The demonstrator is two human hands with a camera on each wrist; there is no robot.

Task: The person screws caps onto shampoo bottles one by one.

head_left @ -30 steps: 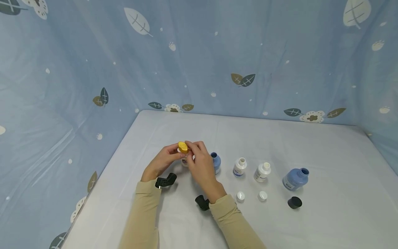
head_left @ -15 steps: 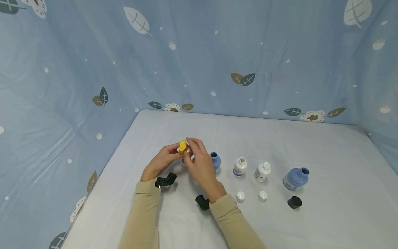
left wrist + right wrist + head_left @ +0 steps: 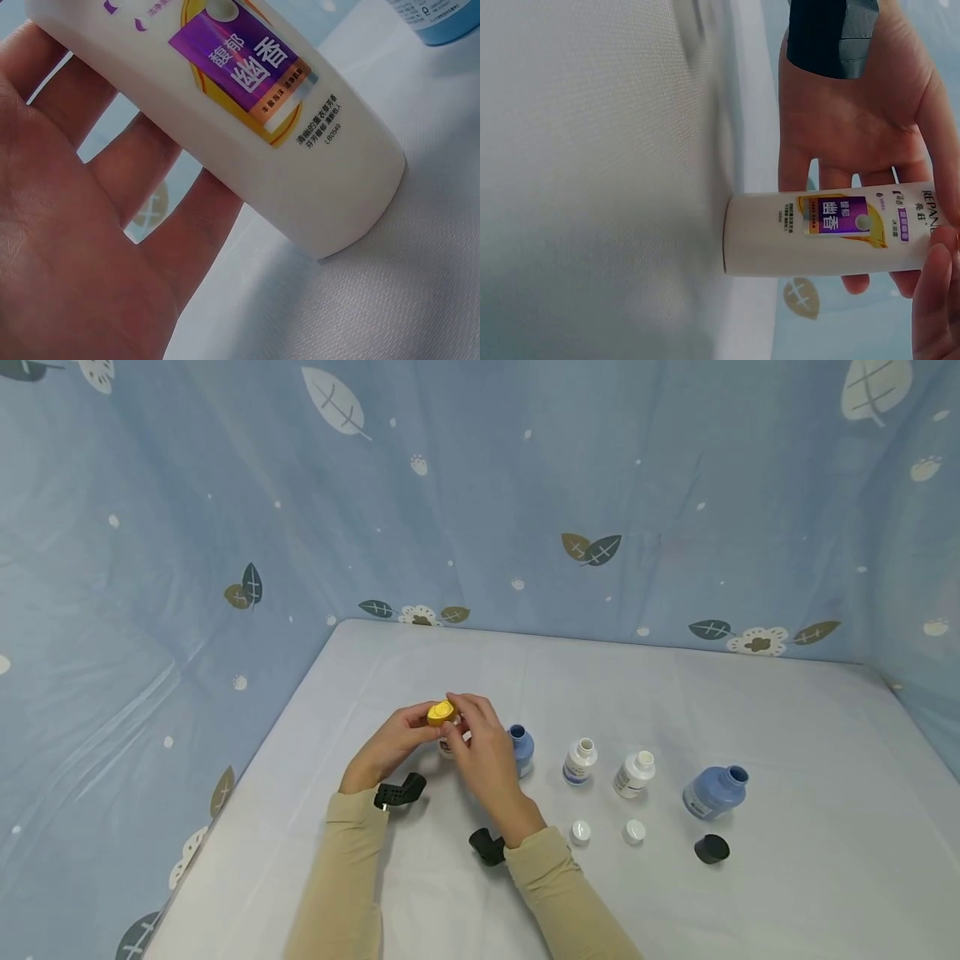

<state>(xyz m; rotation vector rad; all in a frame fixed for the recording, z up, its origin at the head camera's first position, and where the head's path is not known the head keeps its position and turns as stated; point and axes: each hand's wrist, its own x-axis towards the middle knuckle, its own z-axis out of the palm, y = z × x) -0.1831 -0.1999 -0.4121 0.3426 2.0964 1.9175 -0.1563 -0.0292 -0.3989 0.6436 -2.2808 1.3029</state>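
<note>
A white body wash bottle (image 3: 825,236) with a purple and gold label stands upright, its base close over the white cloth in the left wrist view. The left hand (image 3: 392,746) holds it around its upper part, fingers behind the bottle and thumb in front. On top sits a yellow cap (image 3: 441,713), which the right hand (image 3: 486,758) pinches between thumb and fingers. Most of the bottle is hidden behind the hands in the head view.
Right of the hands stand a blue bottle (image 3: 523,750), two white bottles (image 3: 579,762) (image 3: 633,774) and another blue bottle (image 3: 714,792), all uncapped. Two white caps (image 3: 581,832) (image 3: 633,832) and a black cap (image 3: 712,848) lie in front. A blue curtain (image 3: 480,485) hangs behind.
The yellow cap has turned between the right hand's fingers, its long side swinging from tilted to upright and then to slanting the other way. The left hand stays in place on the bottle.
</note>
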